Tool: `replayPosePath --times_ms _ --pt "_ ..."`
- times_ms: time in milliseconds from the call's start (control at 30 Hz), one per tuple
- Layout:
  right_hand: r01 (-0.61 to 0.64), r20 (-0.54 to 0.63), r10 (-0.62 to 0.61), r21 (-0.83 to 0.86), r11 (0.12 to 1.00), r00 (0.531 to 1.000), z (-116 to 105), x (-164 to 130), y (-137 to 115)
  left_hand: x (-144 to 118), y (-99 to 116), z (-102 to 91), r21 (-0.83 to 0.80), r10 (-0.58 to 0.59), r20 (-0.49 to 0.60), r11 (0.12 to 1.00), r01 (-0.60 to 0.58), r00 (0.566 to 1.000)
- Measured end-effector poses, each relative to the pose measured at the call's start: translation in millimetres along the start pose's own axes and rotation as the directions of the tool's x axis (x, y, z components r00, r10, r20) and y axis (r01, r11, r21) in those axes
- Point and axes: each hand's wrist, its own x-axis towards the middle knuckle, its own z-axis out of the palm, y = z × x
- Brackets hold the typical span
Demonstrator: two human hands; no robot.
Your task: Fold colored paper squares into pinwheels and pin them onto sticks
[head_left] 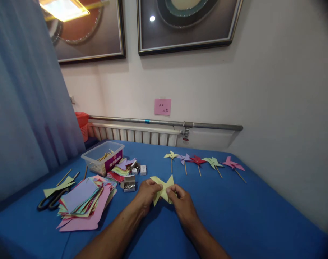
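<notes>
A yellow paper pinwheel (164, 184) with its blades spread is held up between both hands above the blue table. My left hand (147, 192) pinches its left side, thumb on the front. On the right side, my right hand (181, 201) grips the paper between thumb and fingers. No stick shows on this pinwheel. Just left of my left hand sits an open small box of shiny pins (129, 184). Behind it are another small open box (135, 168) and a small white box (143, 170).
Finished pinwheels on sticks, such as a red one (197, 160), lie in a row at the back right. A clear plastic tub (99, 153) holds sticks. Stacked coloured paper (81, 196) and black-handled scissors (49, 202) lie left. Pipes (212, 126) run along the wall.
</notes>
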Motion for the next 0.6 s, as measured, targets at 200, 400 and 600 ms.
replayPosePath --times_ms 200,400,600 --pt "-0.012 0.012 0.01 0.136 0.991 1.0 0.6 -0.9 -1.1 4.9 1.2 -5.4 -0.013 0.026 -0.032 1.0 -0.026 0.999" --pt "-0.016 0.072 0.004 0.165 0.986 0.997 -1.1 -0.2 -2.4 12.5 4.2 -11.5 0.141 0.07 -0.117 0.989 -0.053 0.991" --pt "-0.013 0.182 -0.036 0.259 0.966 0.983 -1.1 -5.0 -5.7 18.4 2.5 -15.3 0.256 0.142 -0.161 0.962 -0.098 0.977"
